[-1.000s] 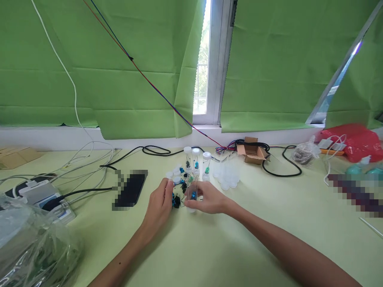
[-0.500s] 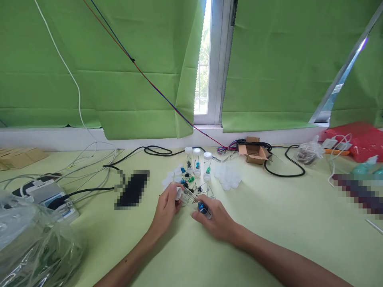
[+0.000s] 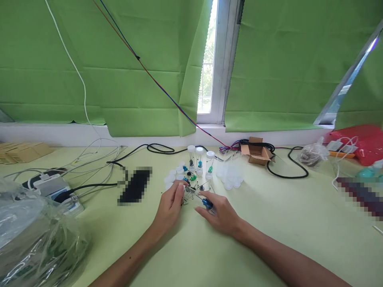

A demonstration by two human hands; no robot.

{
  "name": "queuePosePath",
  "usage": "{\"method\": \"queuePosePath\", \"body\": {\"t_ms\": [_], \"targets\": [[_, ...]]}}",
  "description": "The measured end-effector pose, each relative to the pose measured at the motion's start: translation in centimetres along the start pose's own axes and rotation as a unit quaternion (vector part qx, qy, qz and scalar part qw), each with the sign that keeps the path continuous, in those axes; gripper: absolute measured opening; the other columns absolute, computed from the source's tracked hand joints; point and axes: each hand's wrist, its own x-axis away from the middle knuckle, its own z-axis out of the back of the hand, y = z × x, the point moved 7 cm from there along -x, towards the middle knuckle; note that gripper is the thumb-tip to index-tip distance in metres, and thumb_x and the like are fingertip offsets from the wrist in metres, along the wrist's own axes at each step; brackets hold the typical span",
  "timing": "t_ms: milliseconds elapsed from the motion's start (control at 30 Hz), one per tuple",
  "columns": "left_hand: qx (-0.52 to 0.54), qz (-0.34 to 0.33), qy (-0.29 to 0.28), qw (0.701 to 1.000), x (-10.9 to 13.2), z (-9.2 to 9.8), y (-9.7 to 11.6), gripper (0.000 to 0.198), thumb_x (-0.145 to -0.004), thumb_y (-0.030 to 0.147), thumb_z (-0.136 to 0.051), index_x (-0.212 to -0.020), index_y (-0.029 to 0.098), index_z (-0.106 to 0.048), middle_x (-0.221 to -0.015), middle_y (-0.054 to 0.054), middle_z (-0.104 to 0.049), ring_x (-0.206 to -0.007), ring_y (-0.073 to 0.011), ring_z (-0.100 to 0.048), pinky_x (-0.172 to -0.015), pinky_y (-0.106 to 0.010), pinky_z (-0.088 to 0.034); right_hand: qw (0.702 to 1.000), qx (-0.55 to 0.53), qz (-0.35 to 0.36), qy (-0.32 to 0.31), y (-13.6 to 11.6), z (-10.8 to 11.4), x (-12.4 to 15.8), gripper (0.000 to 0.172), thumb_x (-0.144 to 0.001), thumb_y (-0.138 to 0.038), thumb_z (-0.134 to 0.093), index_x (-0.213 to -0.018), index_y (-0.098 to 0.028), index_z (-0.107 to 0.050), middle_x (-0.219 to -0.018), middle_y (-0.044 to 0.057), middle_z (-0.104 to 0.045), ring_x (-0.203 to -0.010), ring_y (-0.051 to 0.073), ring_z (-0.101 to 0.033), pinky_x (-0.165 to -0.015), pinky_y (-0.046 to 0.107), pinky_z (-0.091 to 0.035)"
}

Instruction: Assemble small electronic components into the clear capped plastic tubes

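In the middle of the table my right hand [image 3: 220, 211] is closed around a clear tube [image 3: 196, 193]. Inside it, at the right-hand end, sits a small blue part [image 3: 207, 203] with thin metal leads. My left hand [image 3: 170, 203] is closed at the tube's other end, its fingers over the white cap that the tube meets there; the cap is mostly hidden. Just beyond, loose green parts [image 3: 193, 177], black parts and thin metal pins lie scattered. Several capped clear tubes [image 3: 210, 165] stand upright behind them, with blue, green or dark parts inside.
White caps [image 3: 171, 177] lie left of the parts, and a cluster of translucent pieces [image 3: 230, 177] lies right. An opened cardboard box [image 3: 257, 153] and black cable sit at the back. A plastic bag [image 3: 38, 239] fills the near left, beside a power strip [image 3: 64, 195].
My left hand's thumb has come over the white cap, which showed plainly before and is now mostly covered. The whole view has shifted slightly.
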Motion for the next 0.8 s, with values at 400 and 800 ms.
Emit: {"method": "queuePosePath", "body": {"t_ms": [400,800], "targets": [[-0.121,-0.023,-0.044,0.991,0.13,-0.67,0.58,0.032,-0.094,0.047,-0.042,-0.113,0.022,-0.054,-0.067,0.004,-0.051,-0.053,-0.0135,-0.043,-0.052,-0.025,-0.03,0.999,0.023,0.026,0.002,-0.11,0.25,-0.03,0.037,-0.087,-0.039,-0.062,-0.118,-0.019,-0.061,-0.1,0.01,-0.073,-0.09,0.025,-0.069,-0.083,0.036,-0.053],[-0.168,-0.04,-0.046,0.984,0.39,-0.74,0.68,0.03,-0.099,0.045,-0.033,-0.107,0.022,-0.051,-0.069,0.002,-0.053,-0.061,-0.0168,-0.049,-0.059,-0.028,-0.032,0.999,0.033,0.034,0.003,-0.21,0.24,0.12,0.036,-0.087,-0.038,-0.063,-0.116,-0.017,-0.062,-0.1,0.012,-0.073,-0.092,0.025,-0.07,-0.083,0.036,-0.054]]}}
